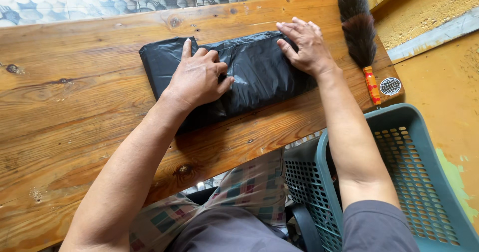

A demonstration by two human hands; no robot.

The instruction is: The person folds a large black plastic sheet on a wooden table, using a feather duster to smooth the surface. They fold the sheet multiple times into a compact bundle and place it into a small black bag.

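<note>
While both hands press flat, the fingers of the right hand lie spread and released on the far right corner of a black bag, grasping nothing. Those of the left hand are half curled, knuckles up, thumb pointing to twelve o'clock, resting on the bag's left part without closing on it. The bag is a folded, glossy plastic package, roughly oblong, lying slantwise near the middle of the wooden worktop, its long side running from ten o'clock to four o'clock.

At three o'clock from the right hand lies a duster with dark brown feathers and a red-and-yellow patterned handle pointing to six o'clock. Just beside the handle's end, at the worktop's right corner, sits a round white sticker with a dark globe-like mark. At five o'clock from the bag, off the worktop's edge, stands a teal plastic basket with perforated walls. Checked cloth covers the lap at six o'clock.
</note>
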